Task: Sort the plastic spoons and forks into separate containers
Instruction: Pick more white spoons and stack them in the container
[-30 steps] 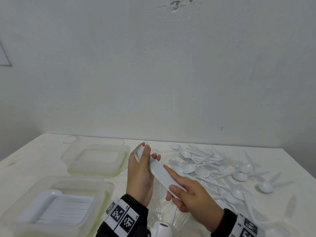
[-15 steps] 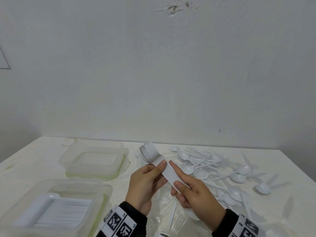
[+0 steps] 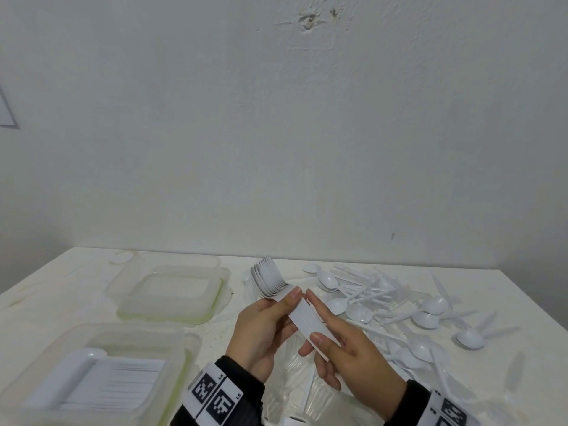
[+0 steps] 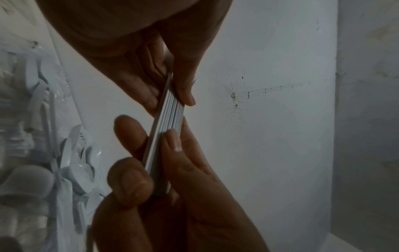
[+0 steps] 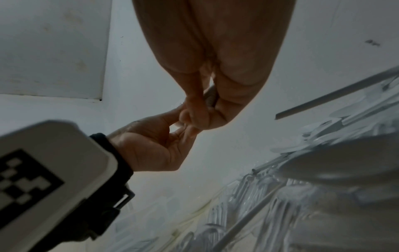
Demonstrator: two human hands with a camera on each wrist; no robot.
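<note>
A nested stack of white plastic spoons (image 3: 285, 298) is held above the white table (image 3: 61, 281), between the two containers on the left and the loose pile on the right. Its long axis runs diagonally: the bowls point up and away toward the wall (image 3: 276, 133), leaning left, and the handle ends point down and right toward the person. The left hand (image 3: 261, 336) pinches the stack just below the bowls, thumb on the top face and fingers curled beneath. The right hand (image 3: 353, 355) pinches the handle end, thumb on top and fingers wrapped under, so the bowls stand clear beyond both grips.

In the left wrist view the stack (image 4: 166, 129) appears edge-on as thin parallel layers, pressed between the fingertips (image 4: 185, 95) of the left hand above and those of the right hand (image 4: 172, 179) below; the bowls are out of frame. In the right wrist view the stack is almost wholly hidden behind the fingers.

The near clear container (image 3: 172, 358) holds packed white cutlery whose type cannot be made out. The far clear container (image 3: 215, 290) lies behind it. Loose spoons (image 3: 430, 305) lie scattered at right; crumpled clear wrapping (image 3: 295, 392) lies under the hands.
</note>
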